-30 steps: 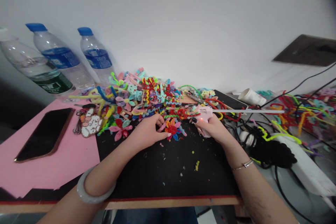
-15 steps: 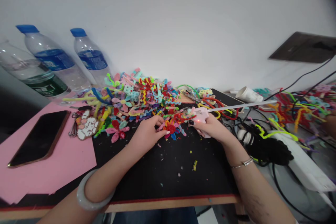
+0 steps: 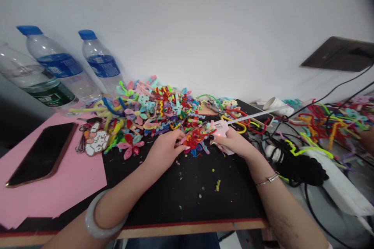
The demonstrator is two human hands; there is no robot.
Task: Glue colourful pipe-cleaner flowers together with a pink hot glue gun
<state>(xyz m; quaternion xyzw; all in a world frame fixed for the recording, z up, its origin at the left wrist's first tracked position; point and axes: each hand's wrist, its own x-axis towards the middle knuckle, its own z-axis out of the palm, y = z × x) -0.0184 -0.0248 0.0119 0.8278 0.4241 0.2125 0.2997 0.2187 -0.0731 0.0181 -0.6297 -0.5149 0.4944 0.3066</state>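
Observation:
Thumb and fingers of my left hand (image 3: 168, 146) pinch the edge of a pipe-cleaner flower (image 3: 193, 142), red in the middle with pink and blue petals. My right hand (image 3: 233, 141) is wrapped round a pale pink hot glue gun (image 3: 221, 129) that shows a small orange light. A long white glue stick (image 3: 251, 116) sticks out of its back toward the right. The gun's nozzle end is over or beside the flower, partly hidden among the coloured fuzz. Behind both hands lies a heap of colourful pipe-cleaner pieces (image 3: 146, 105).
Plastic bottles (image 3: 103, 64) stand at the left by the wall. A phone (image 3: 42, 153) rests on pink paper (image 3: 84, 175), beside a keychain charm (image 3: 96, 140). Cables, a white power strip (image 3: 341, 183), a paper cup (image 3: 277, 106) and more pipe cleaners (image 3: 336, 124) lie right. Scraps dot the black mat (image 3: 163, 198).
The glue gun has shifted slightly left and down over the flower, and its stick now slopes more steeply. My left hand keeps its pinch, nearly still.

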